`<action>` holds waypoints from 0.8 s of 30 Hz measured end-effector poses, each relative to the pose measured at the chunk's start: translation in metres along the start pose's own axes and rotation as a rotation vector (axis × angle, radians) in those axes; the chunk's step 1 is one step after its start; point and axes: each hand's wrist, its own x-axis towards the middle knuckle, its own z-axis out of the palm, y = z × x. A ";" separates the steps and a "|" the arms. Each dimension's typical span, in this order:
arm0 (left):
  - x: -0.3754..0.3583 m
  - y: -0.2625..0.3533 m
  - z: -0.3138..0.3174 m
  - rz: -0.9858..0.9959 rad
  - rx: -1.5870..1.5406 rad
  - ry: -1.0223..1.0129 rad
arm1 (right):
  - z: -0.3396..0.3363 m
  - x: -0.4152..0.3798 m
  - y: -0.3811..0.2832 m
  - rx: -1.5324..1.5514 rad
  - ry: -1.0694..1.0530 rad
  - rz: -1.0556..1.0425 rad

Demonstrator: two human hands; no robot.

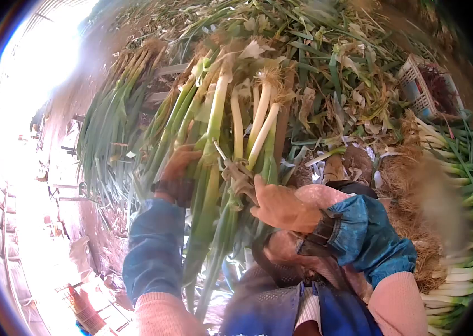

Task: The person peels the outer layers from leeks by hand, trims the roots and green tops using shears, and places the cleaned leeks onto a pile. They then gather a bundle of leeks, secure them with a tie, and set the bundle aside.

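My left hand [179, 165] is closed round the green part of a leek [218, 112], whose white shank and roots point away from me. Its long green leaves hang down toward my lap. Beside it, my right hand [287, 206] is closed at a withered, crumpled leaf [239, 176] against the leek's stalk. A thin, pale pointed piece [219, 150] sticks out there; I cannot make out what it is. More leeks [263, 115] with white shanks and roots lie just beyond both hands.
A heap of stripped leaves [326, 61] covers the ground ahead. Untrimmed leeks [116, 112] lie at the left. A white plastic crate [418, 84] stands at the far right. Rows of leeks with white shanks [457, 274] line the right side, roots inward.
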 end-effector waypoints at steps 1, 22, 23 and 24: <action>-0.002 0.027 0.013 -0.236 -0.258 0.023 | -0.001 -0.006 -0.001 0.010 -0.029 0.009; 0.054 0.033 0.066 -0.299 0.703 0.109 | -0.006 0.009 0.032 0.145 0.048 0.188; 0.057 0.036 0.067 -0.289 0.696 0.082 | -0.006 0.009 0.031 0.145 0.040 0.198; 0.055 0.036 0.077 -0.295 0.808 0.183 | -0.007 0.009 0.030 0.146 0.034 0.207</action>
